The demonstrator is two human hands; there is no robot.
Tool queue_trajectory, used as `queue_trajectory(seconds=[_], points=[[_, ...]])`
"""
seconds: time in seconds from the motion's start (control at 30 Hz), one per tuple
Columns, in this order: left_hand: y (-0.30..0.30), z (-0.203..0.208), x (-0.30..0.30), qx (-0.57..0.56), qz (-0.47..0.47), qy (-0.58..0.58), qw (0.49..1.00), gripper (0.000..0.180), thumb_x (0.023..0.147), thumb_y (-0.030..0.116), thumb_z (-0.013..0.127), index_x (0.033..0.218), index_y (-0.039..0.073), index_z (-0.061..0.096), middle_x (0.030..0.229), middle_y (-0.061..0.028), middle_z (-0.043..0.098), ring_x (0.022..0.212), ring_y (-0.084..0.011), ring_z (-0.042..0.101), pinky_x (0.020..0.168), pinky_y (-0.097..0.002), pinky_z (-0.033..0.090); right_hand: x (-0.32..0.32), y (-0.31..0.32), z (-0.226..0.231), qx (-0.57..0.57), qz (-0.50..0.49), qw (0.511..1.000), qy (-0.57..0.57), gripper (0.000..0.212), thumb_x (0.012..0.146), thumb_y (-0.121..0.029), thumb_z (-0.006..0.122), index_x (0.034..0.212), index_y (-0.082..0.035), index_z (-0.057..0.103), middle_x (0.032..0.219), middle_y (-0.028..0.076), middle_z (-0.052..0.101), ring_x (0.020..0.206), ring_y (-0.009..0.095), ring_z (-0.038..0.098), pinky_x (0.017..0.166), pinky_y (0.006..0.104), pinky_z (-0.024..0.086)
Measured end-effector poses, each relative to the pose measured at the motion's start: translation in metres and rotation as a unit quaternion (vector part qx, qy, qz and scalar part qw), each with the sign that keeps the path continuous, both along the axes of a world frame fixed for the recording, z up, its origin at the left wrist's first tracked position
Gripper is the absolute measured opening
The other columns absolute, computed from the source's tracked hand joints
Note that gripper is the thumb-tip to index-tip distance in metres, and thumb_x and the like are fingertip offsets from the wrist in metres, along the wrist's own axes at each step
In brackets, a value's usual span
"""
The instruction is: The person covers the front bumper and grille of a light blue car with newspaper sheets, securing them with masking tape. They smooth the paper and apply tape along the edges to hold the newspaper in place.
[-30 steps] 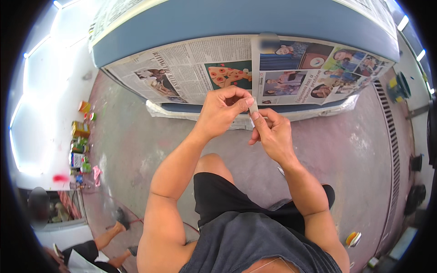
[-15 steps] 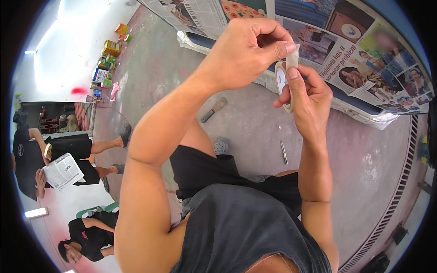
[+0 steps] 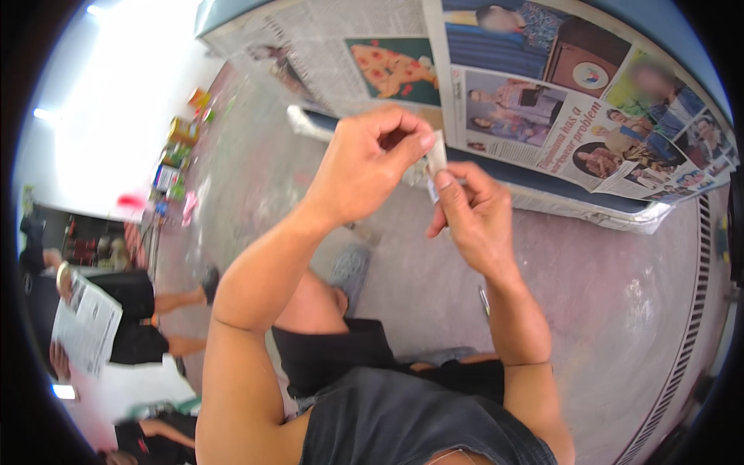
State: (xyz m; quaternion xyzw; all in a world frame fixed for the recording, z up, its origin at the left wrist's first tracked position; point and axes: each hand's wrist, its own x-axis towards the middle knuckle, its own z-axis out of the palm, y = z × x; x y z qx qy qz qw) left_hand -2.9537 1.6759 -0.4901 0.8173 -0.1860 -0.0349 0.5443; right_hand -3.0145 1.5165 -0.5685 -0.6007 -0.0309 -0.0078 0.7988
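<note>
My left hand (image 3: 363,164) pinches the free end of a pale masking tape strip (image 3: 439,152) between thumb and forefinger. Close to its right, my right hand (image 3: 474,213) grips the tape roll (image 3: 432,187), thumb pressed on the strip where it leaves the roll. The roll is seen nearly edge-on and mostly hidden by the fingers. Just beyond both hands stands a panel covered with newspaper sheets (image 3: 511,108). Along its lower edge runs a dark blue strip (image 3: 566,188) above a wrapped, whitish ledge (image 3: 612,217).
A pen (image 3: 483,300) lies on the concrete floor (image 3: 589,310), partly behind my right forearm. Several paint cans (image 3: 183,130) line the left wall. At far left a person holds a newspaper (image 3: 87,322); another person (image 3: 159,434) is lower left. A drain grate (image 3: 682,310) runs along the right.
Both hands have moved left and slightly down in view with the tape. The newspaper-covered panel now fills more of the view, and my leg has shifted left.
</note>
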Motion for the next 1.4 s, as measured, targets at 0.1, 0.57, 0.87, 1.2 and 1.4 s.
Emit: queue_trajectory(seconds=[0.1, 0.57, 0.87, 1.2, 1.4], points=[[0.005, -0.02, 0.019, -0.027, -0.036, 0.019, 0.999, 0.016, 0.095, 0.012, 0.073, 0.094, -0.004, 0.072, 0.084, -0.0018, 0.066, 0.075, -0.0072, 0.058, 0.065, -0.0258, 0.046, 0.006, 0.013, -0.016, -0.024, -0.036, 0.999, 0.005, 0.028, 0.107, -0.026, 0.061, 0.111, 0.001, 0.068, 0.062, 0.002, 0.062, 0.054, 0.009, 0.059, 0.049, 0.0254, 0.044], [-0.004, 0.03, 0.083, -0.135, -0.036, -0.224, 0.965, 0.021, 0.095, 0.019, 0.077, 0.098, -0.002, 0.077, 0.074, 0.0007, 0.066, 0.067, -0.0052, 0.056, 0.061, -0.0217, 0.045, 0.008, 0.076, 0.042, -0.098, -0.332, 0.932, -0.104, 0.059, 0.107, -0.03, 0.058, 0.152, 0.005, 0.041, 0.055, 0.0, 0.052, 0.045, 0.006, 0.048, 0.044, 0.0234, 0.038], [-0.014, 0.028, 0.103, -0.137, -0.018, -0.327, 0.935, 0.02, 0.093, 0.017, 0.077, 0.099, -0.002, 0.078, 0.078, -0.0023, 0.073, 0.071, -0.0073, 0.061, 0.069, -0.0241, 0.05, 0.023, 0.066, 0.061, -0.123, -0.223, 0.967, -0.004, 0.042, 0.103, -0.019, 0.053, 0.139, 0.004, 0.055, 0.073, 0.01, 0.068, 0.06, 0.016, 0.069, 0.054, 0.0269, 0.05], [-0.029, 0.035, 0.106, -0.151, 0.031, -0.387, 0.909, 0.02, 0.091, 0.016, 0.079, 0.098, -0.002, 0.079, 0.081, -0.0045, 0.076, 0.074, -0.0073, 0.064, 0.071, -0.0235, 0.051, 0.047, 0.058, 0.065, -0.085, -0.275, 0.958, -0.016, 0.027, 0.101, -0.02, 0.061, 0.112, 0.004, 0.068, 0.077, 0.012, 0.074, 0.062, 0.017, 0.072, 0.054, 0.0281, 0.051], [-0.039, 0.029, 0.106, -0.223, 0.064, -0.363, 0.902, 0.017, 0.089, 0.015, 0.081, 0.096, -0.001, 0.08, 0.082, -0.0025, 0.075, 0.074, -0.0068, 0.064, 0.071, -0.0232, 0.051, 0.051, 0.059, 0.065, -0.111, -0.292, 0.95, -0.018, 0.025, 0.102, -0.02, 0.061, 0.109, 0.003, 0.07, 0.077, 0.011, 0.075, 0.061, 0.015, 0.072, 0.054, 0.029, 0.051]])
